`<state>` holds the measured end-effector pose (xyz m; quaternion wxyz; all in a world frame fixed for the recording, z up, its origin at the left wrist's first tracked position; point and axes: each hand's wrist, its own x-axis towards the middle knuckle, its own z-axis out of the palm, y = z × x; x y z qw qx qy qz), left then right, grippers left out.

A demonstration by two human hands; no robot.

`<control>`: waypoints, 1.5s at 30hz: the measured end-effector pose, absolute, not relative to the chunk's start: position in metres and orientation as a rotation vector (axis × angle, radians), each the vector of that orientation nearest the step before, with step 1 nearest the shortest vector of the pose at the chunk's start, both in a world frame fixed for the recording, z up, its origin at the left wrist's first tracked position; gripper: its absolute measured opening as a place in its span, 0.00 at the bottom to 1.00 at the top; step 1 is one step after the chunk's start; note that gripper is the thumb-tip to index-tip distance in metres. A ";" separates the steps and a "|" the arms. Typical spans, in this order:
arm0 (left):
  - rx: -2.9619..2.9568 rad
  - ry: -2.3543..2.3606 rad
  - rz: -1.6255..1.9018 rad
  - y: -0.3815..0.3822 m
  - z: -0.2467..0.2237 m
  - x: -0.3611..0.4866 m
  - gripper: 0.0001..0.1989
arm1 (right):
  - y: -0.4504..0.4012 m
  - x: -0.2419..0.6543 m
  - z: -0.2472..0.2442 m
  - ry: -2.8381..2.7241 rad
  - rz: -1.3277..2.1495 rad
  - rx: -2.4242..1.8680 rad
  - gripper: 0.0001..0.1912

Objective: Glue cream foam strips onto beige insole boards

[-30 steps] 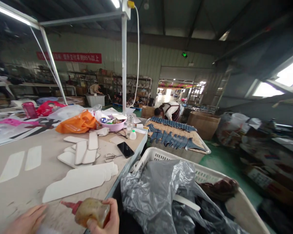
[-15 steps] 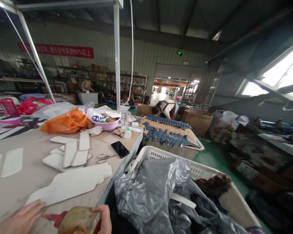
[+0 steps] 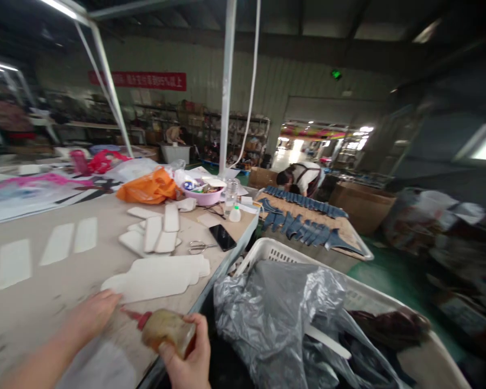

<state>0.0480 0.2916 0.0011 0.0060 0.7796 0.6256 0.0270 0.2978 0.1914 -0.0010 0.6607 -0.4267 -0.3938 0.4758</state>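
My right hand (image 3: 190, 351) is wrapped round a squeeze bottle (image 3: 166, 332) with a yellowish, stained body and a red nozzle. The bottle lies tilted on its side in the air, its nozzle pointing left. My left hand (image 3: 95, 313) is over the table, its slightly blurred fingers stretched out at the left end of a fanned stack of long white panels (image 3: 157, 275). Its fingertips appear to touch the panel edge, close to the nozzle tip. Behind the stack is a loose pile of small white rounded pieces (image 3: 153, 233).
Scissors (image 3: 198, 247), a black phone (image 3: 222, 237) and a pink basin (image 3: 204, 199) are on the table (image 3: 85, 270). White pieces (image 3: 56, 244) lie at left. A white crate (image 3: 263, 246) with a grey plastic bag (image 3: 279, 313) stands at right. Beyond, a person (image 3: 308, 175) bends near blue pieces.
The view has swung left, so the scene appears further right. Both hands and the bottle show higher in the picture. My left hand's fingers are still at the panels' left end.
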 end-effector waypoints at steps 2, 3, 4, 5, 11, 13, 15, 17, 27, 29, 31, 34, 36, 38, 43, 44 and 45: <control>2.416 2.011 0.015 0.286 0.009 0.055 0.15 | 0.188 0.306 0.003 -0.934 1.089 -0.972 0.22; 2.400 2.042 -0.006 0.284 0.011 0.057 0.15 | 0.187 0.308 0.004 -0.955 1.094 -0.984 0.22; 2.382 2.075 -0.024 0.282 0.012 0.059 0.16 | 0.187 0.310 0.004 -0.974 1.101 -0.998 0.22; 2.361 2.103 -0.042 0.281 0.012 0.060 0.15 | 0.186 0.312 0.004 -0.993 1.110 -1.011 0.22; 2.272 2.218 -0.067 0.285 0.013 0.067 0.12 | 0.184 0.315 0.003 -1.024 1.140 -1.018 0.23; 2.242 2.281 -0.047 0.284 0.022 0.065 0.12 | 0.184 0.316 0.006 -1.021 1.150 -1.023 0.23; 2.203 2.364 -0.026 0.274 0.036 0.061 0.12 | 0.185 0.318 0.009 -1.016 1.159 -1.037 0.23; 2.156 2.437 -0.031 0.251 0.051 0.053 0.12 | 0.185 0.319 0.013 -1.001 1.179 -1.035 0.24; 1.746 2.492 -0.173 0.039 0.043 0.057 0.10 | 0.164 0.308 0.003 -1.198 1.320 -0.857 0.24; 1.705 2.484 -0.045 0.022 0.032 0.059 0.13 | 0.157 0.301 0.001 -1.289 1.312 -0.816 0.23; 1.647 2.496 0.141 0.015 0.025 0.057 0.13 | 0.151 0.294 -0.002 -1.396 1.267 -0.788 0.23; 1.564 2.495 0.387 0.009 0.018 0.050 0.18 | 0.142 0.284 -0.007 -1.560 1.164 -0.731 0.21; 1.643 2.448 0.531 0.002 0.016 0.045 0.17 | 0.137 0.278 -0.008 -1.646 1.094 -0.688 0.21; 1.755 2.431 0.688 -0.009 0.013 0.039 0.15 | 0.132 0.274 -0.007 -1.711 1.037 -0.651 0.20; 1.903 2.592 0.863 -0.045 -0.001 0.025 0.13 | 0.120 0.263 0.000 -1.853 0.936 -0.555 0.18; 1.953 2.589 0.843 -0.050 -0.005 0.023 0.13 | 0.118 0.260 0.001 -1.876 0.924 -0.534 0.18; 2.000 2.575 0.820 -0.054 -0.008 0.023 0.12 | 0.115 0.257 0.001 -1.899 0.914 -0.513 0.18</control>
